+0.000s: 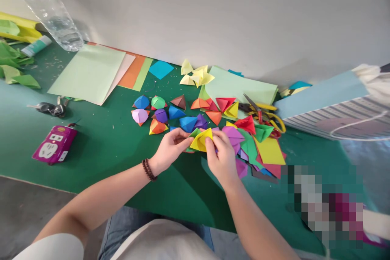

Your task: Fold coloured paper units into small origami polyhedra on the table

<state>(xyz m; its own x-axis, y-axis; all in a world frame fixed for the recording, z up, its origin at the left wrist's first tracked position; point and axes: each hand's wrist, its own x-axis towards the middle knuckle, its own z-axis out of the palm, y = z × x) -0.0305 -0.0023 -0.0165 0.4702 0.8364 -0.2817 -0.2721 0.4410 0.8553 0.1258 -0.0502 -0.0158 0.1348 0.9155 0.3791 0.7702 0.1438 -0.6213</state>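
Note:
My left hand (pixel 170 147) and my right hand (pixel 222 155) pinch a folded yellow and green paper piece (pixel 199 139) between them, just above the green table (pixel 128 146). A beaded bracelet sits on my left wrist. Right behind my hands lie several folded paper shapes (pixel 158 113) in blue, purple, orange and red. To the right of my right hand is a pile of flat and folded coloured papers (pixel 258 146).
Yellow-handled scissors (pixel 265 115) lie at the right, beside a striped paper bag (pixel 338 109). Sheets of paper (pixel 91 73) and a clear plastic bottle (pixel 48 12) are at the back left. Keys (pixel 51 108) and a purple box (pixel 55 144) rest at the left.

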